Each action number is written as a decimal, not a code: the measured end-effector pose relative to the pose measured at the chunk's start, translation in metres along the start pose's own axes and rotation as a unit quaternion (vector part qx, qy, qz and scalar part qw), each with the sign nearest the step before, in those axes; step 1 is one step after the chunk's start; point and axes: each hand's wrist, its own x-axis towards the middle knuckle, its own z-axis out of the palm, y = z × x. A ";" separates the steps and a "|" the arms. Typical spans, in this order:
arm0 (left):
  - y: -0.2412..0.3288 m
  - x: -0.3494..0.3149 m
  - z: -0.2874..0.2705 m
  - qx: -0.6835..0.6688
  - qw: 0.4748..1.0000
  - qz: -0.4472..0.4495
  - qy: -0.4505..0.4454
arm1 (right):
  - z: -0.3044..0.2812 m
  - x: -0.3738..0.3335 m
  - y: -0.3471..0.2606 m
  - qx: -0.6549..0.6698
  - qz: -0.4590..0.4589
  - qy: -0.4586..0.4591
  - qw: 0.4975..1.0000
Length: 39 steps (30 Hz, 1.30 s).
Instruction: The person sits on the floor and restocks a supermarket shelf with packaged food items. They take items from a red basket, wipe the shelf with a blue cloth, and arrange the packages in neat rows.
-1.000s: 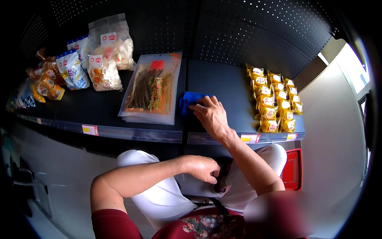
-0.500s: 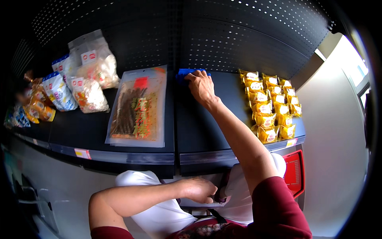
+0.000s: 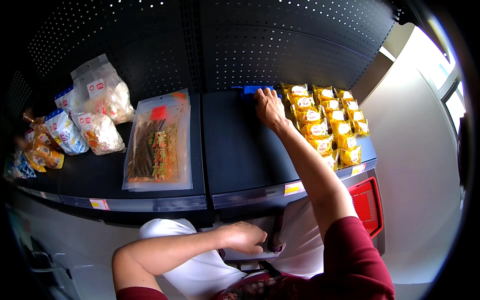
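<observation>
At the back of the dark shelf [image 3: 240,150], my right hand [image 3: 270,108] presses down on a blue cloth [image 3: 250,92]. Its fingers are bent over the cloth, just left of the rows of small yellow-wrapped snack packs [image 3: 318,130]. My left hand [image 3: 245,237] hovers over my lap, below the shelf's front edge. Its fingers are curled loosely together, and nothing shows in them. A large flat clear bag of dark stick-shaped snacks [image 3: 157,145] lies left of the seam between the shelf boards.
Several puffed-snack bags [image 3: 100,131] stand at the left, beside orange-brown packets [image 3: 47,154]. A perforated back panel [image 3: 280,55] rises behind the shelf. Price tags line the front rail [image 3: 150,204]. Below at the right is a red basket [image 3: 367,207], near a pale wall [image 3: 415,150].
My right hand has slid right along the back of the shelf with the blue cloth, closer to the yellow packs. The view has shifted slightly. My left hand stays over my lap.
</observation>
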 end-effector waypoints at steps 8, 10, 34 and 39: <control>0.007 0.005 0.007 0.029 0.999 0.017 0.002 | -0.094 -0.099 -0.042 0.004 -0.056 -0.088 0.995; 0.004 0.005 0.014 0.019 0.999 0.027 0.008 | -0.118 -0.123 -0.060 0.010 -0.067 -0.110 0.992; -0.004 0.011 0.031 0.044 0.996 0.058 0.055 | -0.005 0.026 -0.039 -0.090 -0.018 -0.070 0.993; -0.001 0.009 0.028 0.055 0.997 0.044 0.042 | -0.012 0.007 -0.085 -0.056 -0.087 -0.104 0.989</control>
